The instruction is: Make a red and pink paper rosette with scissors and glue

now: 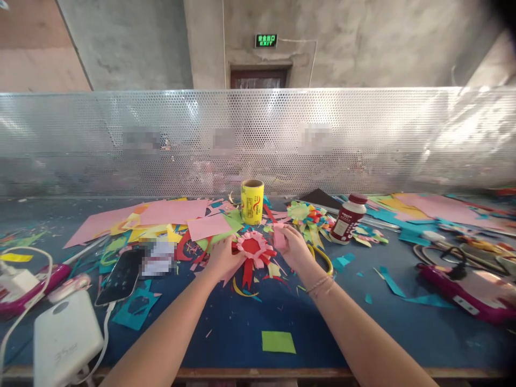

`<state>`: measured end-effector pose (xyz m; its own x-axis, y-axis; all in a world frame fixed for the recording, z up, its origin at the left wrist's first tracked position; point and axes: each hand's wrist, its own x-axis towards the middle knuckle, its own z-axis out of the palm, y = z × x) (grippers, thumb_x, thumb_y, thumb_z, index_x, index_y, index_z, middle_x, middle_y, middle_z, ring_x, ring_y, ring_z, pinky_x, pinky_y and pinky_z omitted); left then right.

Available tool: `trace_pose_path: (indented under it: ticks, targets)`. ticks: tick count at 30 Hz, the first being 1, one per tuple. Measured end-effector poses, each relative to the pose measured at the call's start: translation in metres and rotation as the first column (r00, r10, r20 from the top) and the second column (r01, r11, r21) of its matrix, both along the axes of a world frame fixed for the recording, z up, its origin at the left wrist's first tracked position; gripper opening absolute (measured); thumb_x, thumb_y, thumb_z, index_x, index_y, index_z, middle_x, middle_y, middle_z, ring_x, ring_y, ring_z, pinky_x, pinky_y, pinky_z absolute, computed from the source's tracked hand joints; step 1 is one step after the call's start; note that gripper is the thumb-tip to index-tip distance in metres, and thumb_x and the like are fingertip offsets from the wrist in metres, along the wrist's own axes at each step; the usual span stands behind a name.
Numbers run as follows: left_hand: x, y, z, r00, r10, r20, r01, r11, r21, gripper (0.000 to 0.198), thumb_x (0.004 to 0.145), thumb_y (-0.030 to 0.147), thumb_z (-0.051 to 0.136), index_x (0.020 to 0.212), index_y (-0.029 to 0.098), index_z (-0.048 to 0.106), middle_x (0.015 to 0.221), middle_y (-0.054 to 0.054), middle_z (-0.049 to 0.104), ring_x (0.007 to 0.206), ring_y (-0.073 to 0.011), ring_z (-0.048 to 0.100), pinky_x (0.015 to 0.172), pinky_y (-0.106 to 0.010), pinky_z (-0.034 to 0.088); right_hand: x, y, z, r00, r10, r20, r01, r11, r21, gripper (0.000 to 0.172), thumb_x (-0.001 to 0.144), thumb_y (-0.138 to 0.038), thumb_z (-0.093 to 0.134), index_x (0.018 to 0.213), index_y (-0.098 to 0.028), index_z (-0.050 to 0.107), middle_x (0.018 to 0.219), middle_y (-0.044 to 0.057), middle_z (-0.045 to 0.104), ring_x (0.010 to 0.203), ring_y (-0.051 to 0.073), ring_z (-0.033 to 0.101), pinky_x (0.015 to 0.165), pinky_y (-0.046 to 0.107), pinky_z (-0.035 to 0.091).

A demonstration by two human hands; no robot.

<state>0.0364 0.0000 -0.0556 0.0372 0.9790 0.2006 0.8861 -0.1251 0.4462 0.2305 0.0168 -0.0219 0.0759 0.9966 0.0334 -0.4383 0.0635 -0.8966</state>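
A paper rosette [253,248], red in the middle with a folded pink rim and red tails, is above the middle of the table. My left hand [226,258] is closed on its left edge, the fingertips partly hidden. At the rosette's right, my right hand [296,246] pinches a small pink paper piece [279,236]. Beneath the right wrist shows a yellow loop handle [327,260], seemingly of scissors, mostly covered by the hand. A yellow roll with a hollow core [252,203] stands upright just behind the rosette.
A dark red bottle [349,219] stands at the right, beside several finished paper rosettes [310,214]. Pink paper sheets [169,212] and scraps lie around. A phone [121,277] and white power bank [66,338] are at the left. A green paper piece [278,342] lies near the front edge.
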Motion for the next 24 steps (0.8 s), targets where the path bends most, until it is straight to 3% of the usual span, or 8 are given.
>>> trace_pose_path:
  ticks: [3, 8, 13, 16, 19, 24]
  targets:
    - [0.002, -0.002, 0.004, 0.999, 0.009, 0.038, -0.009, 1.000, 0.001, 0.050, 0.071, 0.040, 0.062, 0.115, 0.019, 0.050, 0.112, -0.010, 0.062, 0.109, -0.0270, 0.054, 0.092, -0.038, 0.038, 0.001, 0.000, 0.000, 1.000, -0.008, 0.022, 0.010, 0.998, -0.059, 0.024, 0.050, -0.027, 0.074, 0.064, -0.019, 0.056, 0.062, -0.003, 0.060, 0.057, 0.010, 0.057, 0.048, 0.019, 0.044]
    - [0.004, -0.006, 0.008, 0.988, 0.007, 0.152, -0.014, 0.999, 0.045, 0.050, 0.066, 0.035, 0.067, 0.111, 0.019, 0.050, 0.112, -0.010, 0.060, 0.107, -0.0252, 0.054, 0.089, -0.036, 0.041, 0.001, 0.005, -0.009, 0.966, 0.064, 0.252, -0.038, 0.994, -0.107, 0.024, 0.051, -0.030, 0.073, 0.063, -0.017, 0.056, 0.057, -0.002, 0.058, 0.052, 0.011, 0.055, 0.050, 0.023, 0.046]
    - [0.008, -0.010, 0.010, 0.981, -0.023, 0.194, 0.011, 0.998, 0.059, 0.052, 0.066, 0.035, 0.065, 0.113, 0.019, 0.049, 0.114, -0.011, 0.058, 0.107, -0.0246, 0.053, 0.091, -0.037, 0.041, 0.001, 0.005, -0.012, 0.962, 0.083, 0.260, -0.055, 0.992, -0.115, 0.021, 0.054, -0.027, 0.072, 0.063, -0.017, 0.056, 0.056, -0.002, 0.059, 0.051, 0.009, 0.055, 0.047, 0.019, 0.044]
    - [0.007, -0.011, 0.014, 0.993, 0.016, 0.116, -0.020, 0.999, 0.032, 0.053, 0.067, 0.036, 0.063, 0.116, 0.019, 0.049, 0.116, -0.012, 0.056, 0.111, -0.0260, 0.051, 0.096, -0.041, 0.036, 0.001, 0.005, -0.011, 0.968, 0.111, 0.227, -0.075, 0.984, -0.161, 0.019, 0.055, -0.023, 0.071, 0.063, -0.017, 0.055, 0.057, -0.001, 0.059, 0.050, 0.010, 0.057, 0.048, 0.020, 0.046]
    - [-0.001, -0.013, 0.025, 0.991, 0.128, -0.044, -0.127, 0.991, 0.040, 0.049, 0.076, 0.042, 0.051, 0.119, 0.017, 0.049, 0.121, -0.016, 0.053, 0.116, -0.0295, 0.047, 0.100, -0.048, 0.030, 0.000, 0.006, -0.012, 0.968, 0.121, 0.219, -0.074, 0.974, -0.212, 0.017, 0.057, -0.020, 0.070, 0.064, -0.017, 0.055, 0.059, 0.000, 0.061, 0.051, 0.012, 0.059, 0.049, 0.023, 0.050]
    - [-0.028, -0.013, 0.053, 0.862, 0.359, -0.356, -0.398, 0.917, -0.038, 0.067, 0.078, 0.053, 0.040, 0.126, 0.005, 0.047, 0.132, -0.028, 0.043, 0.125, -0.0429, 0.035, 0.100, -0.059, 0.020, 0.001, 0.007, -0.014, 0.976, 0.108, 0.189, -0.072, 0.979, -0.189, 0.017, 0.060, -0.017, 0.070, 0.064, -0.018, 0.053, 0.057, -0.002, 0.058, 0.049, 0.010, 0.057, 0.050, 0.023, 0.052]
